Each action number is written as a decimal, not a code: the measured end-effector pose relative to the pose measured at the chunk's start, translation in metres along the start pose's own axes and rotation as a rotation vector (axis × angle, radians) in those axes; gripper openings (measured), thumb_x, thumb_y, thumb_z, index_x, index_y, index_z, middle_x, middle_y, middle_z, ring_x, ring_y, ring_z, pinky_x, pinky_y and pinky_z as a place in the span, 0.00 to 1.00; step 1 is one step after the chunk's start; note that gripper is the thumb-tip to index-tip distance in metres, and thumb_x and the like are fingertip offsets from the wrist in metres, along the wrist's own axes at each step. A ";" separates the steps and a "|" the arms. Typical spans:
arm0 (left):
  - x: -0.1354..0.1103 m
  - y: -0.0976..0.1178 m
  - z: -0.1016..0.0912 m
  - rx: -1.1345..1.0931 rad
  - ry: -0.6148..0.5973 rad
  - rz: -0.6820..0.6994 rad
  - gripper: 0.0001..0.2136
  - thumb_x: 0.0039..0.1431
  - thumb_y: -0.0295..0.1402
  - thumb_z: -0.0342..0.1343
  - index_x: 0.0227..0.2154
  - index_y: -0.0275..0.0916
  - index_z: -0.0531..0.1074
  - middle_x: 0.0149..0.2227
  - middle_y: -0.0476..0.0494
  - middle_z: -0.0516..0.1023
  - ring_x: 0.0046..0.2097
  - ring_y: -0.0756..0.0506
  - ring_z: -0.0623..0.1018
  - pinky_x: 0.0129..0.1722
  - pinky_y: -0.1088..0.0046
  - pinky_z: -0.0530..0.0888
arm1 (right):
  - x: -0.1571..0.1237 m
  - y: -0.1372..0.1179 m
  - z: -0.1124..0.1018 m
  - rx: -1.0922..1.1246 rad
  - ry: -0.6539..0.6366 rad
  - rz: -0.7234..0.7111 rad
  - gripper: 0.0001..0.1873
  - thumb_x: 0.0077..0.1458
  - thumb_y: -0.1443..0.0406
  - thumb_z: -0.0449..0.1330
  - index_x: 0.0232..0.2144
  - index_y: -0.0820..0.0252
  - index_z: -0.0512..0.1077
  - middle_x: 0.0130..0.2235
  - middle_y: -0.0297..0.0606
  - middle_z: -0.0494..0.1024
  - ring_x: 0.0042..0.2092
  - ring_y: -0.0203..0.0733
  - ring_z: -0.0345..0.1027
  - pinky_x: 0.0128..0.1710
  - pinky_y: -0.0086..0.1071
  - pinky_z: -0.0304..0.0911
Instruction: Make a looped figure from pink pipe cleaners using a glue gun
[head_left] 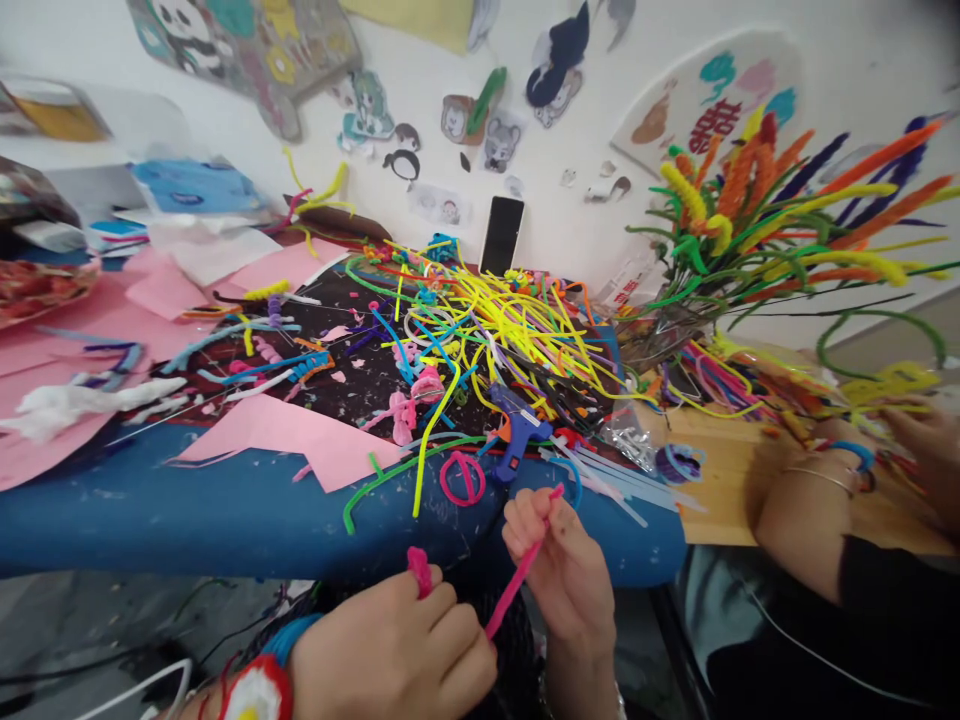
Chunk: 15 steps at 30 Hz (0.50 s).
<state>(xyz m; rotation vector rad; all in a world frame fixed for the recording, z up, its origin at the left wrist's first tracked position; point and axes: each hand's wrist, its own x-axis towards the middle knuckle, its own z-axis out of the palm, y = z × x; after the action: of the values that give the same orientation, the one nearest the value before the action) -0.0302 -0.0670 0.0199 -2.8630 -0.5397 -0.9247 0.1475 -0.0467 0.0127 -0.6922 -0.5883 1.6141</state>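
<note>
A bright pink pipe cleaner (516, 588) runs between my two hands, in front of the table edge. My left hand (390, 640) is closed round one part of it, and a bunched pink end sticks up above the fingers. With thumb and fingers, my right hand (562, 560) pinches the other end, whose tip pokes out at the top. Just beyond the hands lie a pink pipe cleaner ring with a crossbar (463, 478) and a blue glue gun (517, 432). A yellow pipe cleaner (426, 440) hangs toward the table edge.
A heap of yellow pipe cleaners (517, 325) covers the table's middle. Pink sheets (300, 440) lie at left. A phone (502, 235) leans on the wall. Pipe cleaner flowers (750, 220) stand at right, near another person's arm (806, 500). Glue sticks (622, 480) lie near the front edge.
</note>
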 end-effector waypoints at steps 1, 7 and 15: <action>-0.002 0.000 0.002 0.013 0.029 -0.050 0.15 0.67 0.22 0.43 0.25 0.39 0.66 0.19 0.53 0.68 0.21 0.48 0.65 0.26 0.67 0.61 | 0.001 0.000 -0.002 -0.039 0.008 -0.024 0.09 0.51 0.59 0.69 0.24 0.56 0.78 0.21 0.31 0.70 0.23 0.30 0.60 0.23 0.24 0.59; -0.011 -0.003 0.008 -0.283 0.151 -0.361 0.20 0.71 0.39 0.44 0.21 0.39 0.62 0.18 0.52 0.67 0.21 0.51 0.65 0.24 0.70 0.57 | 0.002 -0.003 -0.009 -0.305 0.089 -0.253 0.04 0.54 0.61 0.68 0.32 0.52 0.80 0.24 0.29 0.79 0.27 0.31 0.72 0.30 0.23 0.67; 0.013 -0.007 0.024 -1.872 -0.073 -0.979 0.27 0.63 0.56 0.47 0.42 0.34 0.72 0.31 0.41 0.78 0.29 0.48 0.77 0.33 0.72 0.72 | 0.000 -0.002 -0.016 -0.503 -0.047 -0.324 0.04 0.61 0.63 0.62 0.33 0.51 0.77 0.31 0.29 0.82 0.37 0.34 0.75 0.41 0.29 0.68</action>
<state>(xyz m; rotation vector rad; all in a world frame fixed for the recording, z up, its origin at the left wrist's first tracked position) -0.0099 -0.0522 0.0076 -3.9133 -2.1108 -2.4843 0.1598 -0.0465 0.0030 -0.8729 -1.1028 1.1881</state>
